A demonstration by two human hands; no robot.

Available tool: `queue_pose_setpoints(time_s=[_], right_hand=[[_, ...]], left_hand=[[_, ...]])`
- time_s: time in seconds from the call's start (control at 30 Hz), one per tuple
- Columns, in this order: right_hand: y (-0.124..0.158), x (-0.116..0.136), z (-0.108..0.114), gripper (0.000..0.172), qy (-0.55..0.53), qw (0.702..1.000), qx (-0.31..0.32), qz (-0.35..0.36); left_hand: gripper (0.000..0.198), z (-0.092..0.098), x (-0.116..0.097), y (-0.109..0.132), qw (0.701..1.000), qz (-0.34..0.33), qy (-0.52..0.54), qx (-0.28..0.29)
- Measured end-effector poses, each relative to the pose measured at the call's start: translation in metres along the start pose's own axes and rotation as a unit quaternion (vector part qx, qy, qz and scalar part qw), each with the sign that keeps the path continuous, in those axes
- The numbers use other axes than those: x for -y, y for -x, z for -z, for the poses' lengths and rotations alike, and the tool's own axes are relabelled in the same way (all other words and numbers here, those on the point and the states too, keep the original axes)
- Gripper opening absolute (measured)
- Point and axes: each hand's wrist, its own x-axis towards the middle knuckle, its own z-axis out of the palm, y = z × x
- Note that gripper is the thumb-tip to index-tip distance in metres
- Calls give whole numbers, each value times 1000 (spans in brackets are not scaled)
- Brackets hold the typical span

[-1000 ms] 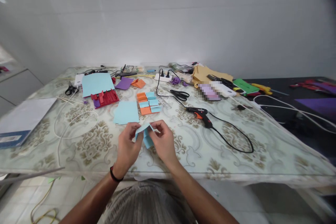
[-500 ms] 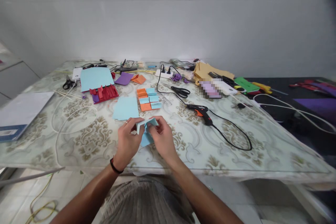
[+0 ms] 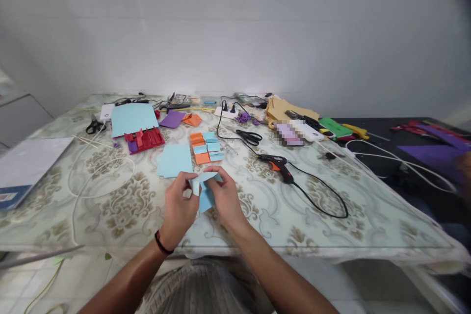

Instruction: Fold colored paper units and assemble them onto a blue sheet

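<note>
Between my two hands is a light blue sheet of paper (image 3: 207, 198), partly folded, with its lower part hanging toward the table. My left hand (image 3: 181, 204) pinches its left edge between thumb and fingers. On the other side, my right hand (image 3: 223, 197) is closed on the paper, thumb pressed into the fold. Just beyond my left hand lie flat light blue paper sheets (image 3: 174, 160). Behind my hands sit small folded orange and blue papers (image 3: 206, 148) in two columns.
A hot glue gun (image 3: 276, 165) with a looping black cord lies to the right, below black-handled scissors (image 3: 249, 137). Red folded papers (image 3: 147, 139), a larger blue sheet (image 3: 134, 118) and a white cable (image 3: 106, 196) are at left. A power strip (image 3: 225, 112) stands at the back.
The view has tilted up slightly, so the table sits lower. The paper's left flap now bends down by my left fingers. At the far right edge, a blurred shape, perhaps a hand, has appeared.
</note>
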Motion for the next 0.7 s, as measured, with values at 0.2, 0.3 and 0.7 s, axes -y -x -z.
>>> queue_pose_setpoints(time_s=[0.2, 0.3, 0.7], right_hand=[[-5, 5, -5, 16, -41, 999, -28, 19], [-5, 11, -4, 22, -45, 998, -26, 38], [-2, 27, -4, 29, -177, 984, -8, -2]], left_hand=[[27, -4, 2, 3, 999, -42, 30, -17], [29, -1, 0, 2, 996, -66, 48, -22], [38, 5, -4, -6, 974, -204, -5, -95]])
